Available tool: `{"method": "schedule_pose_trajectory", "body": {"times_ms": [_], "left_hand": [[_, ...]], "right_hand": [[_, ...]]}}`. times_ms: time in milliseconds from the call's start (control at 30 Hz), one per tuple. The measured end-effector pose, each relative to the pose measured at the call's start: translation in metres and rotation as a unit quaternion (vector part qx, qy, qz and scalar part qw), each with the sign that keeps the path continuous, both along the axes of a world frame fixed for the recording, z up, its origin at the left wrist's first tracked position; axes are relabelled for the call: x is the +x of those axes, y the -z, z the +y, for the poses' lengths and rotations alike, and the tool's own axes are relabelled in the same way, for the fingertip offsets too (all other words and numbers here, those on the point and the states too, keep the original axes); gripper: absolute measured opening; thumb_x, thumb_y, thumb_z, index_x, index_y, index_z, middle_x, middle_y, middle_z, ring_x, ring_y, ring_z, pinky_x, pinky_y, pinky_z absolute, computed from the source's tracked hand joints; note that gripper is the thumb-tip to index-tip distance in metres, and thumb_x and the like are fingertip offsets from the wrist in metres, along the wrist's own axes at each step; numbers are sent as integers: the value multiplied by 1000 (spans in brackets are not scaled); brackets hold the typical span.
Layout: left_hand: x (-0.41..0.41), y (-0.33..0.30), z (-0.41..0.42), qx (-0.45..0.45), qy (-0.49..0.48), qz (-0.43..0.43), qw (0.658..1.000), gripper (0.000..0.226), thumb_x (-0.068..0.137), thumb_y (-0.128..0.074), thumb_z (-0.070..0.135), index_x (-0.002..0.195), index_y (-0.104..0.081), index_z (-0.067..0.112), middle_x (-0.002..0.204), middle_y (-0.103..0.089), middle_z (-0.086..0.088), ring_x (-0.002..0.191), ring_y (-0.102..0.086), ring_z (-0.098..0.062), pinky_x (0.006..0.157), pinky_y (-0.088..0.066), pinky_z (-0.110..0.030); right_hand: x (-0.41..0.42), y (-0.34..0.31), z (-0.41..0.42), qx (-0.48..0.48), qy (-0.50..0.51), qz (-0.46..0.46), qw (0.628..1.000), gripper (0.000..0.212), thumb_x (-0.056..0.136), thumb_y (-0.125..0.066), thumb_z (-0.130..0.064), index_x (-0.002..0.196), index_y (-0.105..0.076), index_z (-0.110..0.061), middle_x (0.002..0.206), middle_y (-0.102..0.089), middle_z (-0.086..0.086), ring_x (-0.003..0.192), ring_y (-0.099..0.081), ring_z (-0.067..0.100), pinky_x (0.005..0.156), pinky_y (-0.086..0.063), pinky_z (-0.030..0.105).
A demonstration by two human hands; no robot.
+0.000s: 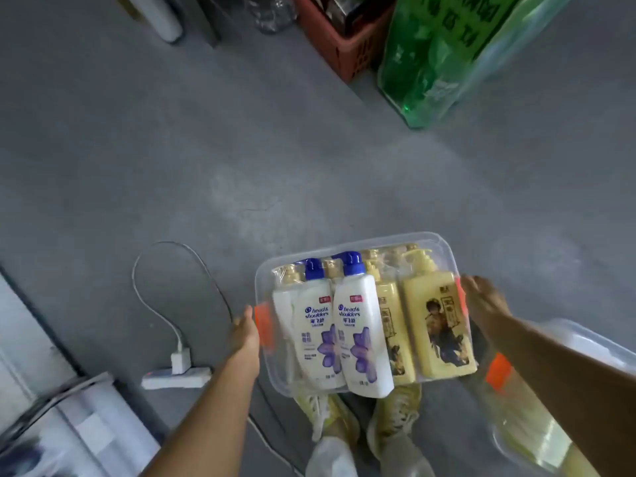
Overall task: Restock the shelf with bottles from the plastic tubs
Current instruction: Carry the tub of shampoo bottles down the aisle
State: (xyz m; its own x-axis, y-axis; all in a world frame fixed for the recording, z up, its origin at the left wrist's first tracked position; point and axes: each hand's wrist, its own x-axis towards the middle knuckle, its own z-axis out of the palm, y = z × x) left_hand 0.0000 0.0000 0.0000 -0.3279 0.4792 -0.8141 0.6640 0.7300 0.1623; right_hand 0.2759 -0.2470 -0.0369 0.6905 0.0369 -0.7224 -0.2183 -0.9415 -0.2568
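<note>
Right now you carry a clear plastic tub (347, 256) low in the frame, just right of centre, above your yellow shoes (392, 421). Your left hand (245, 333) lies against its left side at the orange latch (263, 323), and your right hand (483, 299) lies against its right side; each grip meets the tub, but whether the fingers curl under the rim you cannot tell. Inside, two white shampoo bottles (361, 335) with blue caps lie on the left and yellow pump bottles (435, 325) on the right. A second tub (581, 342) with an orange latch sits at lower right, under your right forearm. On the grey floor (241, 149) at lower left lies a white power strip (175, 376) with its cord. A red crate (344, 46) and a green wrapped pack (444, 56) stand at the upper right.
</note>
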Motion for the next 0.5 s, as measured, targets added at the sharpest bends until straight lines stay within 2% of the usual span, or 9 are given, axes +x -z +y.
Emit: {"method": "schedule_pose_trajectory", "body": {"times_ms": [67, 100, 167, 200, 300, 367, 433, 500], "left_hand": [[-2, 14, -2, -7, -33, -1, 999, 67, 103, -32, 53, 148, -39, 3, 154, -37, -19, 140, -39, -35, 114, -29, -45], [-3, 23, -4, -18, -45, -9, 999, 72, 102, -28, 57, 149, -37, 3, 155, -36, -18, 141, -37, -35, 116, -28, -46], [-1, 29, -6, -41, -70, -35, 996, 75, 101, -22, 60, 141, -46, 1, 146, -47, -19, 134, -46, -35, 113, -32, -47], [-3, 35, -8, -54, -80, -46, 994, 77, 101, -21, 62, 134, -54, 1, 139, -55, -20, 126, -53, -35, 110, -37, -47], [-7, 41, -6, -44, -91, -45, 994, 83, 95, -19, 72, 122, -62, 7, 123, -65, -19, 114, -61, -35, 103, -45, -48], [-11, 44, -2, -39, -84, -41, 995, 81, 95, -18, 72, 117, -63, 8, 121, -66, -20, 113, -62, -36, 103, -45, -52], [-12, 45, 1, -47, -74, -40, 995, 75, 98, -18, 66, 111, -62, 8, 115, -66, -20, 114, -61, -37, 101, -47, -51], [-6, 41, -1, -58, -67, -57, 994, 73, 100, -18, 64, 118, -61, 7, 107, -65, -17, 112, -60, -36, 100, -47, -50]], "right_hand": [[-1, 6, 2, 33, 24, 4, 999, 45, 91, -32, -48, 84, -51, -8, 84, -51, 20, 78, -48, 27, 68, -37, 36], [-4, 5, 6, 64, 45, 34, 996, 46, 97, -29, -46, 81, -49, -8, 79, -49, 18, 74, -47, 26, 67, -37, 35], [-7, 4, 10, 111, 88, 109, 984, 52, 105, -18, -41, 74, -46, -9, 67, -44, 14, 66, -47, 25, 62, -39, 29], [-8, 3, 10, 107, 94, 119, 983, 54, 105, -15, -42, 75, -46, -9, 66, -43, 13, 68, -48, 26, 62, -40, 29], [-2, 8, 3, 43, 95, 66, 992, 62, 103, -18, -48, 92, -57, -1, 89, -54, 23, 87, -52, 32, 76, -40, 37], [2, 7, 0, 36, 112, 59, 991, 70, 102, -20, -51, 102, -61, 6, 102, -58, 33, 87, -57, 37, 84, -44, 43], [3, 4, 0, 44, 119, 82, 989, 69, 103, -22, -50, 95, -61, 6, 96, -60, 30, 76, -57, 32, 85, -45, 44], [1, 1, 4, 51, 118, 100, 987, 65, 102, -22, -51, 79, -56, -2, 80, -57, 20, 66, -53, 24, 74, -44, 38]]}}
